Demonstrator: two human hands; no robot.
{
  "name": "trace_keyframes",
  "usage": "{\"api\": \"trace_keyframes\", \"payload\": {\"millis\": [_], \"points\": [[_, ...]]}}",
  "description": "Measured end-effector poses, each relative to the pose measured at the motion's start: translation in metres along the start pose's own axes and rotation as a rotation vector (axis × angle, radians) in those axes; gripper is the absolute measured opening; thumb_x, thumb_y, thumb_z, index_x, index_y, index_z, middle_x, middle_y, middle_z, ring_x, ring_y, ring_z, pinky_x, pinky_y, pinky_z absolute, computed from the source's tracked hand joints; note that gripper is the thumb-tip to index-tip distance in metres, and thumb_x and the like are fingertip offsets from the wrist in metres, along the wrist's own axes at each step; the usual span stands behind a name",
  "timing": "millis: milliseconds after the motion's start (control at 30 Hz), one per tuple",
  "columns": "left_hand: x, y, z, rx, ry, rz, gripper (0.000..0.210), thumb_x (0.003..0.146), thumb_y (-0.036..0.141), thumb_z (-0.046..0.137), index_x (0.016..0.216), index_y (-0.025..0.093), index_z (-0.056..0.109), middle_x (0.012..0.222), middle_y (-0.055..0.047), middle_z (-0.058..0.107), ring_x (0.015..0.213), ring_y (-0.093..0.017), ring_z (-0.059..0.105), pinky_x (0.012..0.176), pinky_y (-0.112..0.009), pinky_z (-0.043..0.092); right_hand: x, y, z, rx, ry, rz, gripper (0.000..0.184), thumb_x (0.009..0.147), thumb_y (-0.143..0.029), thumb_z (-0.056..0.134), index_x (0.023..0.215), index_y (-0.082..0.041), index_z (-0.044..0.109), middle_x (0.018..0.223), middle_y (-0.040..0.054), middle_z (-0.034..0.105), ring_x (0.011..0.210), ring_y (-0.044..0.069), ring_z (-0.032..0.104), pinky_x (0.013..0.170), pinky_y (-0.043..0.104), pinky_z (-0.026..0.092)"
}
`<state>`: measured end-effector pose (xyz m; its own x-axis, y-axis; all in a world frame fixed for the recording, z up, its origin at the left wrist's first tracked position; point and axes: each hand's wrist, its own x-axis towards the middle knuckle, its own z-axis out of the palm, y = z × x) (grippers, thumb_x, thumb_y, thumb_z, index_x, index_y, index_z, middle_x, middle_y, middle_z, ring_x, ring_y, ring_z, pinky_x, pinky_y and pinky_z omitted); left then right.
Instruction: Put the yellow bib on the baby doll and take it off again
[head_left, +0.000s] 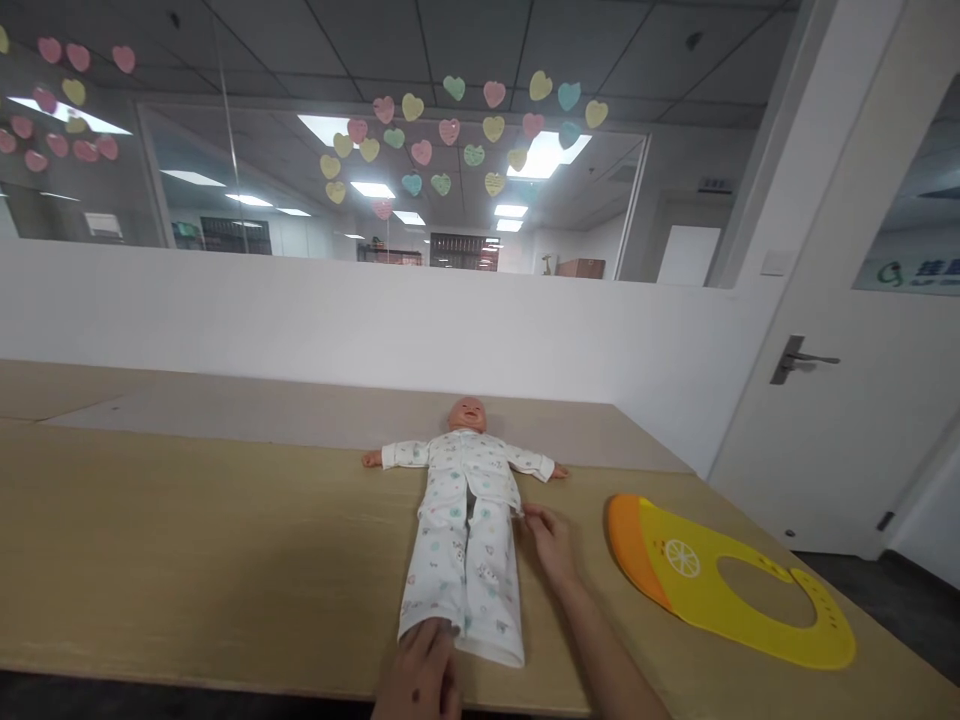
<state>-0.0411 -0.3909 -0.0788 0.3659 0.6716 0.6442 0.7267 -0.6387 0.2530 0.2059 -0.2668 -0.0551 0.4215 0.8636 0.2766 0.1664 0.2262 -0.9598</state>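
A baby doll lies on its back on the table, arms spread out. It wears a white patterned top and matching trousers. My left hand is at the cuff of the trouser leg on the left; its fingers are bent together, their tips hidden inside the opening. What they hold there cannot be seen. With thumb and fingers pinched, my right hand grips the edge of the trousers at the waist, on the right side just below the top's hem. No feet show at the cuffs.
A yellow and orange bib lies at the right of the wooden table. Behind the table stands a white wall with a window bearing heart-shaped notes. A door with a metal handle is at the right.
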Motion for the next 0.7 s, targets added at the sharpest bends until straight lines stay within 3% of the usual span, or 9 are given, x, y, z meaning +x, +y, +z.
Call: {"api": "trace_keyframes", "payload": {"millis": [100, 200, 333, 467, 700], "points": [[0.003, -0.006, 0.002, 0.023, -0.047, -0.018, 0.041, 0.068, 0.004, 0.044, 0.104, 0.016, 0.057, 0.092, -0.009, 0.068, 0.085, -0.019, 0.064, 0.075, -0.028, 0.053, -0.001, -0.002, 0.001, 0.019, 0.006, 0.008, 0.024, 0.065, -0.036, 0.058, 0.075, -0.018, 0.071, 0.085, 0.0079, 0.072, 0.089, 0.025, 0.063, 0.086, 0.037, 0.047], [0.004, -0.01, 0.01, 0.153, 0.025, 0.03, 0.037, 0.075, 0.014, 0.049, 0.11, 0.011, 0.056, 0.098, -0.015, 0.067, 0.089, -0.023, 0.064, 0.077, -0.031, 0.052, -0.001, -0.002, 0.002, 0.041, 0.005, 0.021, 0.021, 0.065, -0.034, 0.059, 0.073, -0.02, 0.072, 0.083, 0.0072, 0.071, 0.088, 0.025, 0.063, 0.085, 0.036, 0.046], [0.009, -0.008, 0.016, 0.288, -0.045, 0.058, 0.02, 0.08, 0.028, 0.053, 0.09, 0.015, 0.063, 0.082, -0.012, 0.067, 0.074, -0.024, 0.064, 0.066, -0.036, 0.052, 0.0, 0.001, 0.001, 0.044, -0.012, 0.025, 0.019, 0.065, -0.033, 0.059, 0.071, -0.02, 0.071, 0.082, 0.007, 0.071, 0.088, 0.025, 0.062, 0.085, 0.036, 0.045], [0.019, -0.002, 0.012, 0.356, -0.141, 0.035, 0.025, 0.084, 0.038, 0.051, 0.082, 0.018, 0.066, 0.07, -0.008, 0.066, 0.067, -0.023, 0.063, 0.06, -0.033, 0.049, 0.001, 0.003, 0.001, 0.033, -0.021, 0.022, 0.019, 0.065, -0.033, 0.057, 0.069, -0.019, 0.07, 0.08, 0.0067, 0.071, 0.085, 0.024, 0.062, 0.085, 0.035, 0.045], [0.028, -0.002, 0.017, 0.305, -0.128, -0.069, 0.032, 0.079, 0.047, 0.056, 0.07, 0.018, 0.064, 0.066, -0.008, 0.064, 0.067, -0.021, 0.062, 0.061, -0.03, 0.046, 0.0, 0.001, 0.002, 0.012, -0.022, 0.023, 0.021, 0.065, -0.034, 0.056, 0.071, -0.019, 0.07, 0.083, 0.007, 0.071, 0.087, 0.024, 0.062, 0.085, 0.036, 0.045]]}}
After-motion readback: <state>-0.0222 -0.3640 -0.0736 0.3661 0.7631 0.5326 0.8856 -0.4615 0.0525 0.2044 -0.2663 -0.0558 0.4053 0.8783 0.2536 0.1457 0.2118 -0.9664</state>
